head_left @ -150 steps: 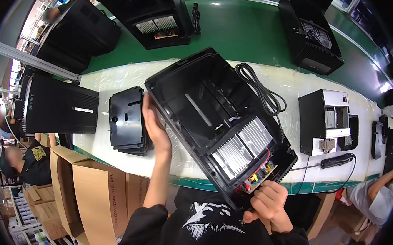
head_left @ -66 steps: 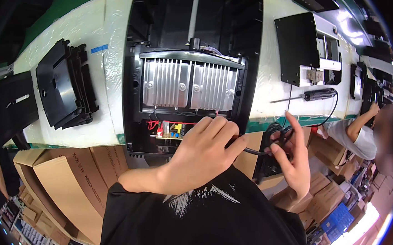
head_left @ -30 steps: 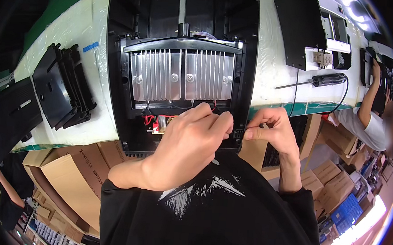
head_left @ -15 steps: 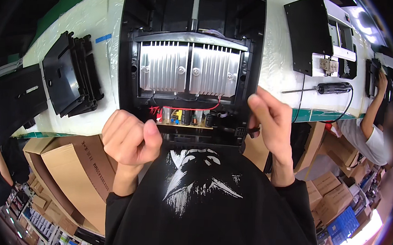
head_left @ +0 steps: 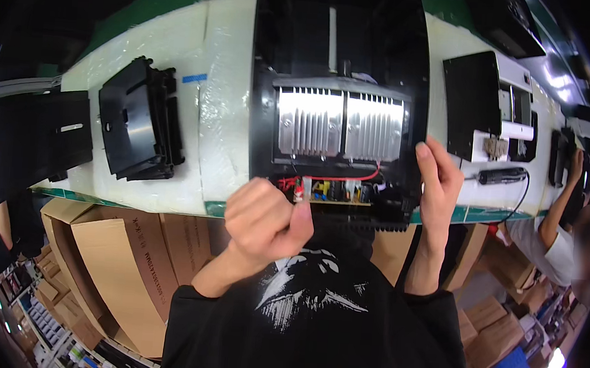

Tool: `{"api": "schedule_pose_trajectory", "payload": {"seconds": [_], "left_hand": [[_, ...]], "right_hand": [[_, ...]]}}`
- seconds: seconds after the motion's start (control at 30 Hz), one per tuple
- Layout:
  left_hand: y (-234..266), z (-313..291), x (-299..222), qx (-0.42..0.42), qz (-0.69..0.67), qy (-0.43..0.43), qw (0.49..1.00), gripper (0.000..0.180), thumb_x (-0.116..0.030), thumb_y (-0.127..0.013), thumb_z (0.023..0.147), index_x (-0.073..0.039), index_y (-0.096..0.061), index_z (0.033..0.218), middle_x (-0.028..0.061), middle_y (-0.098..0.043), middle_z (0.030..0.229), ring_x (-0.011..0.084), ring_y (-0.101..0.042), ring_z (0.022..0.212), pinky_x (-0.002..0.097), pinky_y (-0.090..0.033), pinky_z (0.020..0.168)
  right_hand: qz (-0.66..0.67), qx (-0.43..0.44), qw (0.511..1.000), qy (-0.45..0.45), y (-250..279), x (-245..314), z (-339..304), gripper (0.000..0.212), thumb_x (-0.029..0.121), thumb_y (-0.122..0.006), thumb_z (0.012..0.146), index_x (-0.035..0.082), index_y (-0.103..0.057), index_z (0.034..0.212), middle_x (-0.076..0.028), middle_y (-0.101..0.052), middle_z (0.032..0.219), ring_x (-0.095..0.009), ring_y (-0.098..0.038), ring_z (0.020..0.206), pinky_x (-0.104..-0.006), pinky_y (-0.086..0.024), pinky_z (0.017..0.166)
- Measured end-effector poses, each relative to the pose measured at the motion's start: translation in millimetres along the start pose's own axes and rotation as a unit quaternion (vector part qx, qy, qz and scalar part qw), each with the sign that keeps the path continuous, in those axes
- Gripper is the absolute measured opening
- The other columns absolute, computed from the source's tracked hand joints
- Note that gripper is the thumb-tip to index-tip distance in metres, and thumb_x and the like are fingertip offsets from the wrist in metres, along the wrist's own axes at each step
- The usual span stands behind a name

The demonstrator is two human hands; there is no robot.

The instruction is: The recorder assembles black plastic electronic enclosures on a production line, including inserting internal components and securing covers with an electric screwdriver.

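A black appliance housing (head_left: 261, 120) lies open in front of me. Inside it sit two finned silver heat sinks (head_left: 374, 129). Toward my body is a circuit board (head_left: 338, 202) with small colourful components, and a red wire (head_left: 333, 178) runs above it. At the near left corner, my left hand (head_left: 265, 223) is closed with curled fingers over the housing's edge; the fingertips are hidden. My right hand (head_left: 440, 184) grips the right wall, thumb on the inner side, the other fingers partly out of sight.
Stacked black panels (head_left: 135, 121) and a larger black panel (head_left: 35, 135) lie to the left. On the right are a black-and-white casing (head_left: 471, 104) and a corded screwdriver (head_left: 504, 176). Cardboard boxes (head_left: 118, 267) stand below the table edge. A co-worker's arm (head_left: 565, 189) shows far right.
The whole view has shifted, so the table's things appear lower and further right. The housing and both hands have moved right together, more than the things around them.
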State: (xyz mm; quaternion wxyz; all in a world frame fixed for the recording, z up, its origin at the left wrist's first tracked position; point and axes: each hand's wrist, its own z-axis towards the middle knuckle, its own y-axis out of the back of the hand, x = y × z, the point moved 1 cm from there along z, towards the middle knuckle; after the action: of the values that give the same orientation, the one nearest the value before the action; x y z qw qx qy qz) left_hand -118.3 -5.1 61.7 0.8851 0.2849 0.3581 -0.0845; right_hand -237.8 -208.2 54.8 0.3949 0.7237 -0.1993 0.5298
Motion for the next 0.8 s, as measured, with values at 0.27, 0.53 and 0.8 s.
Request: {"api": "schedule_pose_trajectory", "payload": {"seconds": [0.27,0.53,0.8], "left_hand": [[6,-2,-1,0.010,-0.032,0.020,0.999,0.029,0.000,-0.062,0.069,-0.004,-0.043,0.047,0.0038,-0.040,0.048,0.0193,-0.039,0.042,0.0283,-0.030,0.040],[61,37,53,-0.096,0.204,0.177,0.958,0.033,-0.005,-0.071,0.067,-0.003,-0.060,0.098,0.0112,-0.060,0.099,0.0242,-0.055,0.091,0.0335,-0.043,0.075],[132,32,112,-0.051,0.433,0.399,0.806,0.098,-0.044,-0.077,0.061,-0.011,-0.029,0.139,0.0259,-0.021,0.142,0.0413,-0.033,0.126,0.0534,-0.022,0.104]], "right_hand": [[0.006,-0.005,1.000,-0.006,-8,5,-10,0.029,0.016,-0.055,0.092,-0.007,-0.060,0.108,0.005,-0.052,0.077,-0.003,-0.039,0.067,-0.0167,-0.029,0.057],[0.007,-0.015,1.000,0.019,-3,-10,-8,0.031,0.015,-0.054,0.092,-0.007,-0.057,0.113,0.005,-0.051,0.072,-0.002,-0.035,0.062,-0.0171,-0.026,0.054],[0.046,0.006,0.999,0.002,-7,-3,-7,0.033,0.015,-0.053,0.092,-0.007,-0.055,0.117,0.004,-0.051,0.076,-0.003,-0.037,0.064,-0.0175,-0.029,0.056]]}}
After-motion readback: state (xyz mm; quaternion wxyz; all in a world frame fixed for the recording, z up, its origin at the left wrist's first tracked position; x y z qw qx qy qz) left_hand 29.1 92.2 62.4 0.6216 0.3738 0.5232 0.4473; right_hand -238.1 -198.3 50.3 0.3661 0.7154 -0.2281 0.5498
